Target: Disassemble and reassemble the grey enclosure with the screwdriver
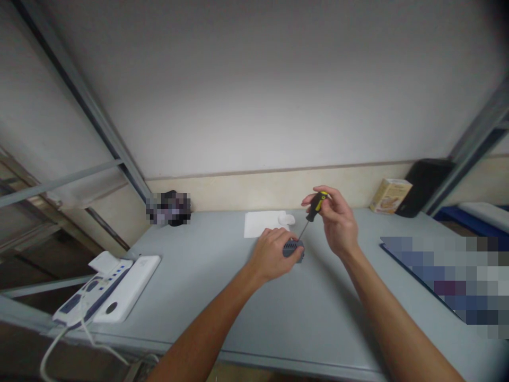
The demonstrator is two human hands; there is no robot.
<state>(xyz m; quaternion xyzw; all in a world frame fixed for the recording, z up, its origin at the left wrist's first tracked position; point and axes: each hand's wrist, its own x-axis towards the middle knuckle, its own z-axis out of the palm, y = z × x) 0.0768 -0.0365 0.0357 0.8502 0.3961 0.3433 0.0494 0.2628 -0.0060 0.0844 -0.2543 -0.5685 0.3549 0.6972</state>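
Observation:
Near the middle of the grey table (191, 297), my left hand (274, 254) is wrapped over a small dark grey slotted device (293, 249) and holds it on the tabletop. To the right and above it, my right hand (338, 220) grips the black and yellow handle of a screwdriver (317, 206). The screwdriver slants down to the left, its thin shaft reaching the device's top edge. Whether the tip sits in a screw is too small to tell. Behind my left hand lie a white sheet (260, 223) and a small white round item (286, 218).
On the left stand a power strip (91, 289) with cables and a white flat box (133, 289). A blurred dark object (170, 208) is at the back left. A yellow box (391, 196) and a black case (423, 185) lean at the back right. A pixelated flat item (449, 281) lies right.

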